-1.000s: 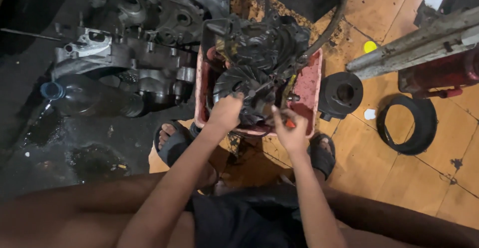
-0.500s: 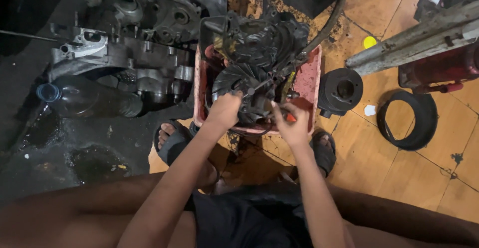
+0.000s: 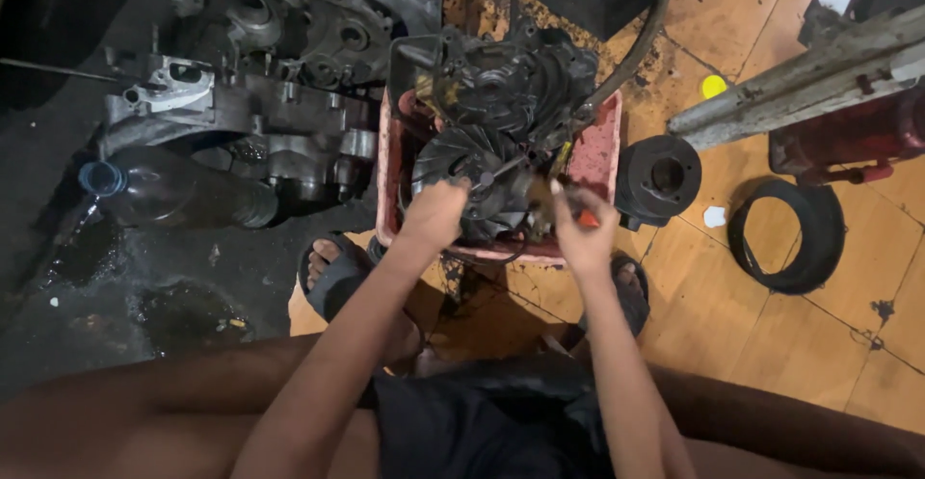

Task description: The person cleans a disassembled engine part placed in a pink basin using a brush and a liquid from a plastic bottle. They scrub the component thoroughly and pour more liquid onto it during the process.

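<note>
Dismantling step, by the look of it. Left hand (image 3: 436, 215) closed over the rim of the black finned fan wheel (image 3: 462, 166), steadying it in the red tray (image 3: 595, 146). Right hand (image 3: 578, 226) wrapped around an orange-handled tool (image 3: 586, 219), tip apparently at the hub; view is murky there. Next move calls for firm counter-hold. Wheel greasy, blades intact.
</note>
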